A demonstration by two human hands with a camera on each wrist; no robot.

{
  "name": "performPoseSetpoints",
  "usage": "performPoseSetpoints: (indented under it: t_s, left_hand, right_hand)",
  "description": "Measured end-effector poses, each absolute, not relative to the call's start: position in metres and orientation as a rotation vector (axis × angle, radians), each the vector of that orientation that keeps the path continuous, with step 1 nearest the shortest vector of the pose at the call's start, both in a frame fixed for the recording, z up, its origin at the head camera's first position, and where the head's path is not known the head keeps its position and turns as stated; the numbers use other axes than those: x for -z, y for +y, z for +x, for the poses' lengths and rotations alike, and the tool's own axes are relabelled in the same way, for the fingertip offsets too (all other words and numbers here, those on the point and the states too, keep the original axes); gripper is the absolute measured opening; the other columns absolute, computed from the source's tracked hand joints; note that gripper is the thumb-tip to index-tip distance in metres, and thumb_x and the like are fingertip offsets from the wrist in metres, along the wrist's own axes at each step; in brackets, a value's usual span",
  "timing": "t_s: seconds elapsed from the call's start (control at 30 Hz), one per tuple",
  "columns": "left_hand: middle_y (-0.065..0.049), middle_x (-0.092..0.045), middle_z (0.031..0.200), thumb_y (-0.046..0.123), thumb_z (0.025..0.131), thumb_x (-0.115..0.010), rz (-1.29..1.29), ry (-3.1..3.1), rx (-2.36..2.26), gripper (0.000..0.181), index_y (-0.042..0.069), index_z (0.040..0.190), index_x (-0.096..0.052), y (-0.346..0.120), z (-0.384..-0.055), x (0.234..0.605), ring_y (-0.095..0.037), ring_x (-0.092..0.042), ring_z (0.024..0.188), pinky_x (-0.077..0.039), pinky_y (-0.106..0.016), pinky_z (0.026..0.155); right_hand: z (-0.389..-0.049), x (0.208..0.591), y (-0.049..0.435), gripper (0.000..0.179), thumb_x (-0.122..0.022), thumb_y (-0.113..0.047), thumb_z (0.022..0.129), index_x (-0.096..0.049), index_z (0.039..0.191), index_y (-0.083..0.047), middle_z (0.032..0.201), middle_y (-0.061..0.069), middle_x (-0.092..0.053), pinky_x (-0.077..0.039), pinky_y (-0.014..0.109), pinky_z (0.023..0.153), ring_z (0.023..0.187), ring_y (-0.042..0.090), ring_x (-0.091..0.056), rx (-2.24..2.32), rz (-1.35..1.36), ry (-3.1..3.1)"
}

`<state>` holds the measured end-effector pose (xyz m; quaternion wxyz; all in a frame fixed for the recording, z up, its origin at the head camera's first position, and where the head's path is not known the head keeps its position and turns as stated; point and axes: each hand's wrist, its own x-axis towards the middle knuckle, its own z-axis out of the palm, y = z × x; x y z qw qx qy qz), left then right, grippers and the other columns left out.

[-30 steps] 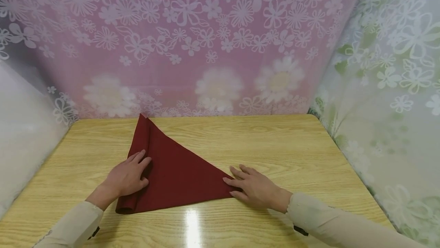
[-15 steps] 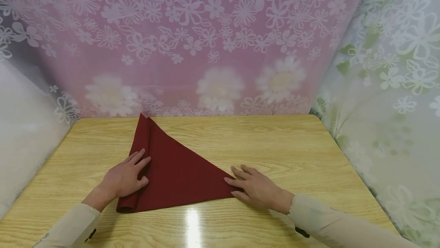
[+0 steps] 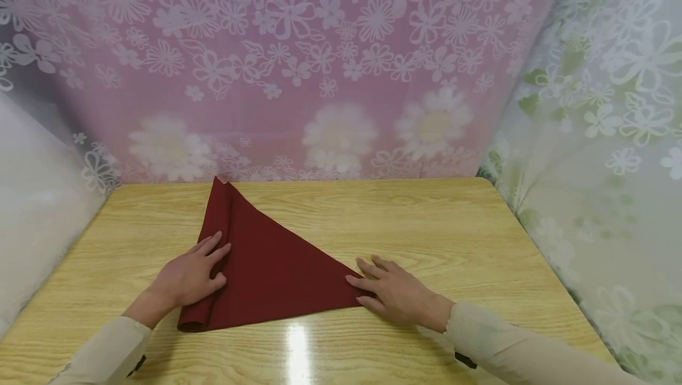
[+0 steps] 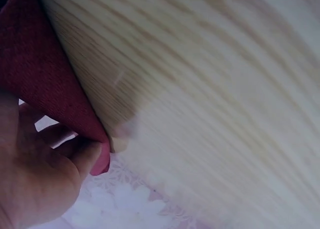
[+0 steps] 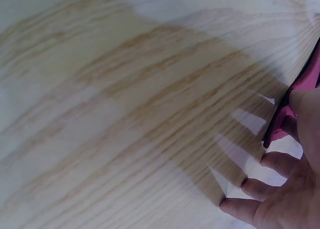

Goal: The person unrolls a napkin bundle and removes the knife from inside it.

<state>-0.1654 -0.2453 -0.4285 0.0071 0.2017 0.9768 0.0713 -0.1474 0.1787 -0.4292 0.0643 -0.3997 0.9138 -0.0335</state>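
Note:
A dark red cloth (image 3: pixel 288 272) lies on the wooden table in a roughly triangular shape. Its left side is turned over into a loose roll (image 3: pixel 197 317), whose hollow end shows at the front. My left hand (image 3: pixel 186 275) rests on this rolled side with its fingers stretched out; in the left wrist view the thumb of the left hand (image 4: pixel 45 174) lies against the red fabric (image 4: pixel 50 84). At the cloth's narrow right corner, my right hand (image 3: pixel 396 291) touches the fabric with spread, fairly straight fingers. In the right wrist view, several fingertips of the right hand (image 5: pixel 285 199) meet the table beside the cloth (image 5: pixel 302 89).
The wood-grain table (image 3: pixel 426 213) extends around the cloth, with a light reflection near its front. A pink floral backdrop (image 3: pixel 341 71) stands along the far edge. Pale floral sheets (image 3: pixel 613 166) hang on the right and left sides.
My left hand and the rolled side of the cloth have shifted very slightly to the left. The right hand stays at the right corner.

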Motion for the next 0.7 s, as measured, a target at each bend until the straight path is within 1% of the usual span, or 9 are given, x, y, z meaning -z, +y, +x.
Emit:
performPoseSetpoints:
  t_s: [0.33, 0.6, 0.67, 0.7]
  left_hand:
    - [-0.029, -0.038, 0.142, 0.019, 0.081, -0.060, 0.554, 3.100, -0.166, 0.056, -0.002, 0.133, -0.054, -0.2364, -0.1668, 0.4280, -0.044, -0.039, 0.128, -0.048, -0.052, 0.086]
    - [-0.033, -0.037, 0.140, 0.017, 0.083, -0.059, 0.469, 3.127, -0.137, 0.051, -0.001, 0.130, -0.057, -0.2359, -0.1664, 0.4245, -0.047, -0.043, 0.123, -0.052, -0.053, 0.073]
    - [-0.034, -0.036, 0.140, 0.016, 0.084, -0.058, 0.456, 3.144, -0.114, 0.048, -0.002, 0.129, -0.058, -0.2382, -0.1668, 0.4240, -0.048, -0.043, 0.122, -0.052, -0.054, 0.072]
    - [-0.034, -0.036, 0.140, 0.016, 0.085, -0.057, 0.453, 3.153, -0.098, 0.047, -0.002, 0.128, -0.059, -0.2398, -0.1670, 0.4239, -0.048, -0.043, 0.122, -0.051, -0.054, 0.074]
  right_hand:
    - [-0.1464, 0.4304, 0.1786, 0.047, -0.041, -0.040, 0.102, -0.044, 0.146, -0.022, 0.151, 0.012, -0.034, -0.027, 0.049, 0.109, 0.136, 0.039, -0.029, 0.091, -1.208, 2.771]
    - [-0.1449, 0.4306, 0.1788, 0.048, -0.040, -0.041, 0.102, -0.043, 0.146, -0.023, 0.151, 0.011, -0.032, -0.026, 0.049, 0.110, 0.137, 0.038, -0.028, 0.093, -1.182, 2.764]
    - [-0.1443, 0.4297, 0.1792, 0.048, -0.040, -0.041, 0.102, -0.042, 0.146, -0.023, 0.152, 0.011, -0.032, -0.026, 0.050, 0.109, 0.137, 0.038, -0.028, 0.095, -1.173, 2.766]
    - [-0.1440, 0.4291, 0.1796, 0.048, -0.040, -0.041, 0.102, -0.042, 0.146, -0.023, 0.152, 0.011, -0.032, -0.026, 0.050, 0.109, 0.137, 0.038, -0.028, 0.099, -1.168, 2.767]
